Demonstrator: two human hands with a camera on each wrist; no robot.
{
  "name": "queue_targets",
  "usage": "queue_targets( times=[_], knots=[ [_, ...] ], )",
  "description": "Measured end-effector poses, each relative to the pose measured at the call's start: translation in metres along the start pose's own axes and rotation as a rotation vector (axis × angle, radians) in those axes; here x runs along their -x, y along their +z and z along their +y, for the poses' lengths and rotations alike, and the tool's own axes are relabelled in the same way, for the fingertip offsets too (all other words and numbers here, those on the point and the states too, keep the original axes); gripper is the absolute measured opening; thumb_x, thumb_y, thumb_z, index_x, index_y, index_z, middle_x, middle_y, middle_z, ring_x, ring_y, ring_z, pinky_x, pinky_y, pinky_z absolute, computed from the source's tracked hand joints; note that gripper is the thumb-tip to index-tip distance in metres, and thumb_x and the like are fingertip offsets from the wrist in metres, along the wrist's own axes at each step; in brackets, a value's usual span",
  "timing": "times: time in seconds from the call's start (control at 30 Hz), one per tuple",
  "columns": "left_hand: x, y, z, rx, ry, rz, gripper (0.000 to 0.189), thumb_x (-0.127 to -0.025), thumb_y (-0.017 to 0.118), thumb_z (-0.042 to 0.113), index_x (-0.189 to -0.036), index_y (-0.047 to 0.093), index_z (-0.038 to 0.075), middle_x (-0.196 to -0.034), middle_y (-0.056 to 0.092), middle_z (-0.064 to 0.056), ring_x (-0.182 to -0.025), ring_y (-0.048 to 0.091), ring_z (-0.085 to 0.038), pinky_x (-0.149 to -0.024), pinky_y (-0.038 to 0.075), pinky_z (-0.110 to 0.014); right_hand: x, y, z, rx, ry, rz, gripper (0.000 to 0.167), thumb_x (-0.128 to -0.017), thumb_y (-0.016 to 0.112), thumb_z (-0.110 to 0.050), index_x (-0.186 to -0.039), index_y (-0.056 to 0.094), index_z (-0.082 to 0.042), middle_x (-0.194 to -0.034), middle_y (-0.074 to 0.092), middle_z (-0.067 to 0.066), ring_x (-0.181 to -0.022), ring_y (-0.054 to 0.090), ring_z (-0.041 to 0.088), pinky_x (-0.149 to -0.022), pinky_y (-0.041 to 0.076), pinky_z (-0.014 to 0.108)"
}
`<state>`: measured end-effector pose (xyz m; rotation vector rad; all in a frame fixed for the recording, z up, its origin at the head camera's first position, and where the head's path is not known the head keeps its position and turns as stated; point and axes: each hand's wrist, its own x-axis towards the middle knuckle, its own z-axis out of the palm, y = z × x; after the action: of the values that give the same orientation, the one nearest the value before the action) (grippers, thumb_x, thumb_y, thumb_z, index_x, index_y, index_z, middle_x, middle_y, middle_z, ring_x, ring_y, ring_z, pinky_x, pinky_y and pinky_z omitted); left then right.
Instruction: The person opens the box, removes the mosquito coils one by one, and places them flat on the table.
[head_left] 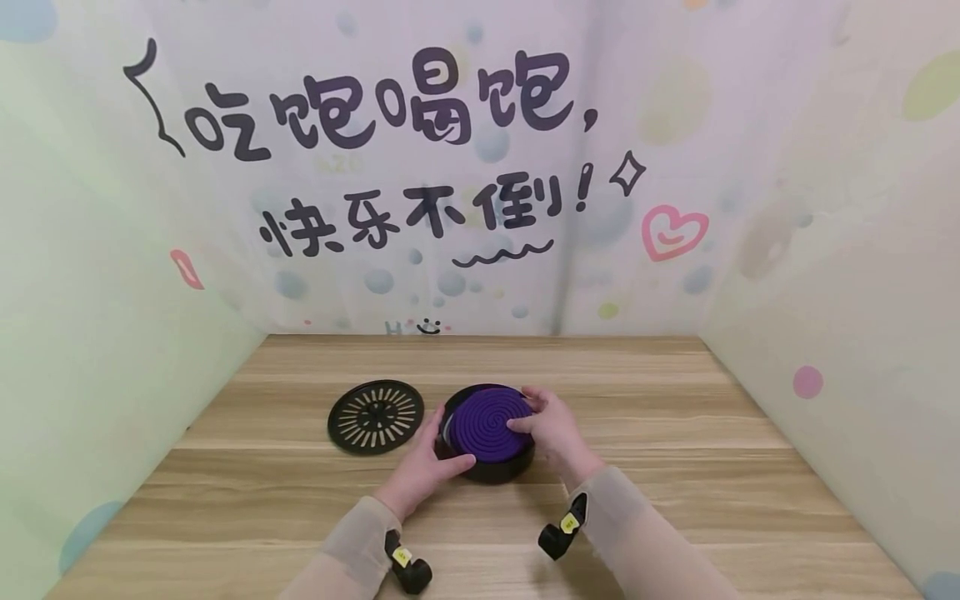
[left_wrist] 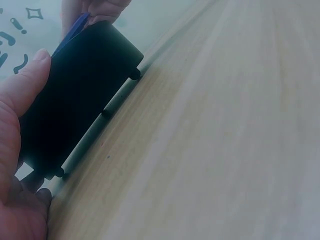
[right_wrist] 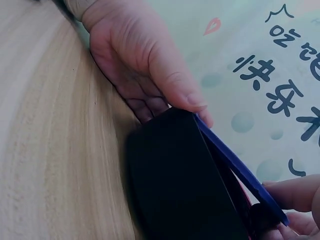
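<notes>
Sleeves (head_left: 645, 542): pale, loose, at btm edge of head view, w/ small black wrist cams (head_left: 555, 542) strapped on, yellow label on ea.
Left hand (head_left: 423, 471): gripping L side of a deep, round, black pot (head_left: 495, 475); thumb up at rim, fingers bent round the side, close to a small black lug.
Right hand (head_left: 557, 429): at R side of pot, pinching edge of a flat, round, purple spiral-coil disc (head_left: 487, 421); thumb on top, other fingers curled alongside pot wall, partly hidden.
Purple disc: over mouth of pot, tilted; low at R-hand side, raised off rim toward L hand. Thin reddish strip (right_wrist: 241, 192) visible in gap, R wrist view; too small to ID.
Pot: mid-worktop, upright, between both hands; small feet under base.
Slotted plate (head_left: 377, 417): flat, round, black, w/ radial slots; lying just L of pot, near L fingers, not touching pot.
Worktop (head_left: 720, 483): light brown, wood-grain.
Back wall (head_left: 480, 25): white w/ coloured spots, big black Chinese chars, pink heart outline (head_left: 649, 237) toward R.
</notes>
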<state>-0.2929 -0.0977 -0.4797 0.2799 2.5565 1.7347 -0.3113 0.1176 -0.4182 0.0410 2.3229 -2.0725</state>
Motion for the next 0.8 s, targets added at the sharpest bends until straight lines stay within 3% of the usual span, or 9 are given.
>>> queue_targets(
  times=[0.13,0.27,0.8],
  knots=[
    [0.0002,0.0,0.0012,0.011,0.005,0.002,0.107,-0.075,0.082,0.039,-0.155,0.016,0.011,-0.158,0.012,-0.021,-0.144,0.011,-0.04,-0.113,0.014,-0.058,0.0009,-0.0014,-0.0022,0.009,0.025,-0.008,0.064,-0.079,0.068,0.011,-0.138,0.045,0.0,-0.131,0.054,0.023,-0.109,0.058,0.031,-0.085,0.052,0.038],
    [0.0007,-0.0003,0.0026,0.014,0.005,0.002,0.107,-0.075,0.082,0.039,-0.155,0.016,0.011,-0.158,0.012,-0.021,-0.144,0.01,-0.04,-0.113,0.014,-0.058,0.0007,-0.0033,-0.0036,-0.049,0.059,-0.044,0.065,-0.081,0.065,0.013,-0.14,0.043,-0.001,-0.132,0.051,0.022,-0.101,0.06,0.027,-0.073,0.055,0.034],
    [0.0004,-0.0014,0.0002,-0.006,-0.008,-0.012,0.108,-0.075,0.081,0.043,-0.155,0.015,0.013,-0.159,0.012,-0.019,-0.144,0.011,-0.04,-0.112,0.015,-0.059,-0.0022,-0.0061,0.0006,-0.074,0.075,-0.075,0.061,-0.079,0.066,0.012,-0.136,0.048,0.002,-0.125,0.055,0.022,-0.096,0.061,0.023,-0.077,0.055,0.034]
  ],
)
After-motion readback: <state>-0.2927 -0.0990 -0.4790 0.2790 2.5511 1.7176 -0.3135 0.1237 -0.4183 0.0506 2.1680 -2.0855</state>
